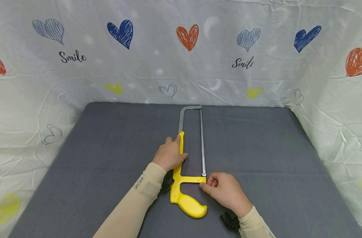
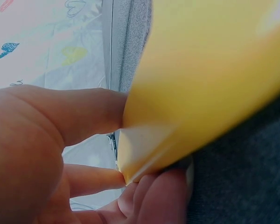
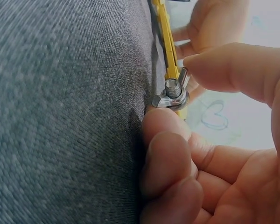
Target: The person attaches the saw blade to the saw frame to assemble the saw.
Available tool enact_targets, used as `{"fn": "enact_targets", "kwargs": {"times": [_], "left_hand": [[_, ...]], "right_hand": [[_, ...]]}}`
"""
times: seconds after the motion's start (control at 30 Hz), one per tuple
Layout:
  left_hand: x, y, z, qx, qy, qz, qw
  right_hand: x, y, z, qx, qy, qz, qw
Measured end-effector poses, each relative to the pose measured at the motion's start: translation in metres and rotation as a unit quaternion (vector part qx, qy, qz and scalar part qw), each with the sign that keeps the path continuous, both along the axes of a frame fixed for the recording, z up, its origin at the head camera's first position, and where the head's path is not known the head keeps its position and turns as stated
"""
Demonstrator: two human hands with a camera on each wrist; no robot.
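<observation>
A hacksaw point(image 1: 192, 206) with a yellow handle and a silver front bow lies on the grey cloth, its handle towards me. Its metal strip point(image 1: 202, 145) runs along the right side, from the far end of the bow to the yellow crossbar point(image 1: 193, 179). My left hand point(image 1: 169, 154) holds the yellow spine, thumb on the inner side and fingers on the outer. At the crossbar's right end, my right hand point(image 1: 227, 191) pinches a wing nut point(image 3: 178, 99) between thumb and forefinger. The right wrist view shows this nut on a threaded bolt point(image 3: 171, 87).
Grey cloth point(image 1: 88, 178) covers the table under the saw. Behind and at both sides hangs a pale curtain point(image 1: 157, 66) printed with hearts and the word Smile. A dark strap piece point(image 1: 229, 220) sits at my right wrist.
</observation>
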State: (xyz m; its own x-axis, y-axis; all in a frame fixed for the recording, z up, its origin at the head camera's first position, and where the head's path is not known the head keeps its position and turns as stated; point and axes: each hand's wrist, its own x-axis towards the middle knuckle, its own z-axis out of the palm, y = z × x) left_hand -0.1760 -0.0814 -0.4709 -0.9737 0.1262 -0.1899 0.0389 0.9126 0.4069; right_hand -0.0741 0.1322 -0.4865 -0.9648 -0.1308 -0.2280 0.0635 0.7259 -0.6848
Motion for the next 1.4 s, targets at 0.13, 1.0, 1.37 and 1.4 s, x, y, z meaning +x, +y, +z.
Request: {"fn": "enact_targets", "kwargs": {"times": [0.13,1.0,1.37,1.4], "left_hand": [[-0.0003,0.0000,0.0006,-0.001,0.001,-0.002,1.0000],[0.0002,0.0005,0.0032,0.002,-0.003,0.000,1.0000],[-0.0020,-0.0016,0.0018,0.006,-0.004,-0.007,0.9999],[-0.0018,-0.0017,0.0020,0.005,-0.005,-0.007,0.9999]], "right_hand": [[-0.0006,0.0005,0.0006,-0.001,0.003,0.004,1.000],[-0.0012,0.0008,0.0003,0.002,0.018,0.011,1.000],[-0.0010,0.0000,-0.0007,0.004,0.028,0.002,1.000],[-0.0009,-0.0003,-0.0010,0.003,0.026,-0.002,1.000]]}}
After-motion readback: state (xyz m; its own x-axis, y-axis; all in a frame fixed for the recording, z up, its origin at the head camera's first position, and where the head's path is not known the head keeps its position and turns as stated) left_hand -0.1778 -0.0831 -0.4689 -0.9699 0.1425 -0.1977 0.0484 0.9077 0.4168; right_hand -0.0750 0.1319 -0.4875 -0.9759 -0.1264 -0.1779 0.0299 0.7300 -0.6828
